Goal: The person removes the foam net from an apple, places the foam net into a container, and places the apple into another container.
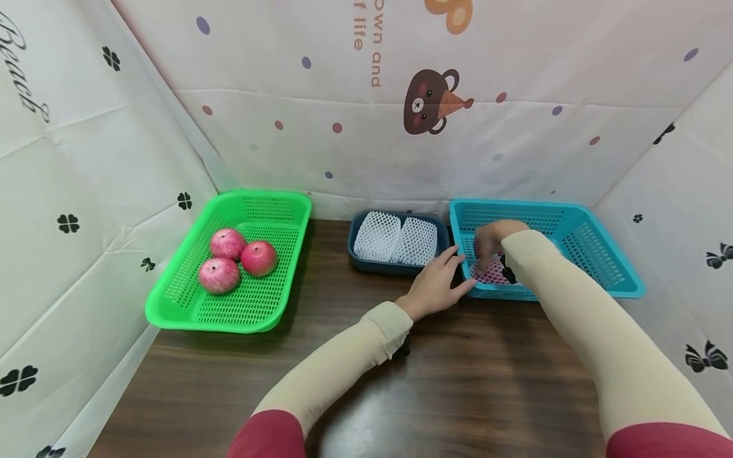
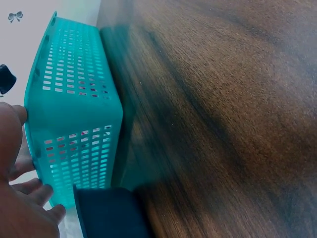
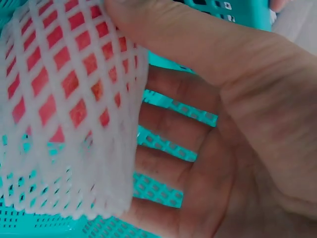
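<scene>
My right hand [image 1: 497, 236] reaches into the blue basket [image 1: 621, 273]. In the right wrist view it holds a red, apple-like fruit [image 3: 62, 59] in a white foam net sleeve [image 3: 94, 173], thumb on top and fingers along the side. The sleeve's lower end hangs loose beyond the fruit. My left hand [image 1: 438, 283] rests against the basket's left rim, fingers fairly straight, fingertips touching the edge; the left wrist view shows these fingers [image 2: 42, 191] beside the basket wall.
Two white foam net sleeves [image 1: 378, 236] lie in a dark blue tray [image 1: 401, 270] left of the blue basket. Three pink-red apple-like fruits [image 1: 219, 275] sit in a green basket [image 1: 246, 326] at left. A patterned white cloth [image 1: 366, 146] stands behind the brown table [image 1: 458, 394].
</scene>
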Demonstrator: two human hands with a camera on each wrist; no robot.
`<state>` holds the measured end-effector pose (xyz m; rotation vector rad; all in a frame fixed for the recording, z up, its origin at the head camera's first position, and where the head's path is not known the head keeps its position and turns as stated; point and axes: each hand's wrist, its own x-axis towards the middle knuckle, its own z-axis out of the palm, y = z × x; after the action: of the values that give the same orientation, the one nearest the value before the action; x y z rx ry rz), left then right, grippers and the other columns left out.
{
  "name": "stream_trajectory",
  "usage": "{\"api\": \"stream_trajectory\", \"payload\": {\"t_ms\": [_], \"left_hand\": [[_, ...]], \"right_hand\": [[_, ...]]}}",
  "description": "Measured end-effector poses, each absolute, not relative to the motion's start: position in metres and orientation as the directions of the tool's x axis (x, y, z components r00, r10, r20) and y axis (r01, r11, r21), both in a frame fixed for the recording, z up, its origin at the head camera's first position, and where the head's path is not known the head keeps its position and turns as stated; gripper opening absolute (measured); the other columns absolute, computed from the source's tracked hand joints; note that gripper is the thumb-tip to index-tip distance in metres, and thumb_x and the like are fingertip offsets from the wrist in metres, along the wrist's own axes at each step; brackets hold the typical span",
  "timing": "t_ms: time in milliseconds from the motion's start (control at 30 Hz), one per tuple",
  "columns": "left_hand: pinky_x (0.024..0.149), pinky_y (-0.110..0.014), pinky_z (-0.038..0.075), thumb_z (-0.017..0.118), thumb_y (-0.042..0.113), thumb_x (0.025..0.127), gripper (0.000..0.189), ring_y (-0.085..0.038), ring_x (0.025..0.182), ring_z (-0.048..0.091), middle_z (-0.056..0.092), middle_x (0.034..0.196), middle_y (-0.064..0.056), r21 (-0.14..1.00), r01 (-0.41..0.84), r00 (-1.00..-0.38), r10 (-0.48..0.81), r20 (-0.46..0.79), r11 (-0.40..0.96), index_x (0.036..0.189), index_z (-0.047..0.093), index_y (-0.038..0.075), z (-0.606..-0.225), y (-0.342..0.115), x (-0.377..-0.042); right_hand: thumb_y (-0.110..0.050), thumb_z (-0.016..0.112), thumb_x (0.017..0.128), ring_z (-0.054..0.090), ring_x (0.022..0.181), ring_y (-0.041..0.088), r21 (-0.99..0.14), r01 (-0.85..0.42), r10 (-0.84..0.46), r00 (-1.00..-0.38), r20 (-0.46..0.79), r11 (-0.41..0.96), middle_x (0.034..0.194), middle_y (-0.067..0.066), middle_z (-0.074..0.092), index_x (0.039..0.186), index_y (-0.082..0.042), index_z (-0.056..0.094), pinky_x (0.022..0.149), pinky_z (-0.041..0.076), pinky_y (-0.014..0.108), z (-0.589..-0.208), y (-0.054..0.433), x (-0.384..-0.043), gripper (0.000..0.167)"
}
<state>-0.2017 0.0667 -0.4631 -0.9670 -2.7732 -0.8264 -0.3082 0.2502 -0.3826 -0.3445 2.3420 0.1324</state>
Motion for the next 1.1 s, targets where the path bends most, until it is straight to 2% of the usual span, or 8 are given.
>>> {"api": "stream_trajectory", "payload": {"t_ms": [267,567,767,867,1100], "left_hand": [[0.117,-0.035,0.036,0.057,0.045,0.104,0.061,-0.022,0.146,0.042,0.036,0.163,-0.01,0.461,0.606,-0.791,0.553,0.261,0.648,0.151,0.05,0.008,-0.461,0.067,-0.202],[0.118,-0.035,0.036,0.057,0.046,0.104,0.061,-0.021,0.146,0.041,0.035,0.163,-0.01,0.456,0.604,-0.793,0.55,0.264,0.653,0.151,0.049,0.009,-0.462,0.067,-0.203],[0.117,-0.034,0.036,0.057,0.046,0.104,0.061,-0.021,0.146,0.041,0.035,0.163,-0.01,0.462,0.609,-0.788,0.558,0.26,0.645,0.151,0.049,0.008,-0.462,0.066,-0.202],[0.117,-0.035,0.036,0.057,0.046,0.104,0.061,-0.021,0.146,0.041,0.035,0.164,-0.01,0.469,0.607,-0.788,0.562,0.252,0.641,0.151,0.049,0.008,-0.462,0.066,-0.201],[0.118,-0.036,0.035,0.058,0.045,0.104,0.06,-0.02,0.146,0.041,0.034,0.164,-0.009,0.469,0.595,-0.798,0.552,0.244,0.653,0.151,0.049,0.009,-0.463,0.065,-0.202]], "right_hand": [[-0.06,0.087,0.072,0.054,0.126,0.049,0.104,-0.337,-0.168,-0.684,-0.71,0.936,0.137,0.023,0.06,0.135,-0.004,0.064,0.094,0.051,0.062,-0.386,0.256,-0.31,0.088],[-0.069,0.084,0.068,0.052,0.128,0.05,0.115,-0.331,-0.142,-0.659,-0.738,0.937,0.14,0.026,0.057,0.138,-0.001,0.062,0.094,0.052,0.062,-0.388,0.264,-0.309,0.1],[-0.072,0.083,0.068,0.046,0.131,0.055,0.087,-0.317,-0.14,-0.627,-0.766,0.944,0.146,0.031,0.049,0.146,0.001,0.053,0.095,0.05,0.065,-0.392,0.269,-0.309,0.11],[-0.07,0.083,0.069,0.046,0.131,0.055,0.074,-0.305,-0.138,-0.618,-0.774,0.949,0.146,0.031,0.048,0.147,0.0,0.051,0.093,0.051,0.064,-0.394,0.272,-0.309,0.11],[-0.068,0.084,0.068,0.046,0.132,0.054,0.055,-0.264,-0.129,-0.631,-0.765,0.963,0.149,0.032,0.045,0.151,-0.001,0.048,0.091,0.052,0.063,-0.397,0.271,-0.308,0.112]]}}
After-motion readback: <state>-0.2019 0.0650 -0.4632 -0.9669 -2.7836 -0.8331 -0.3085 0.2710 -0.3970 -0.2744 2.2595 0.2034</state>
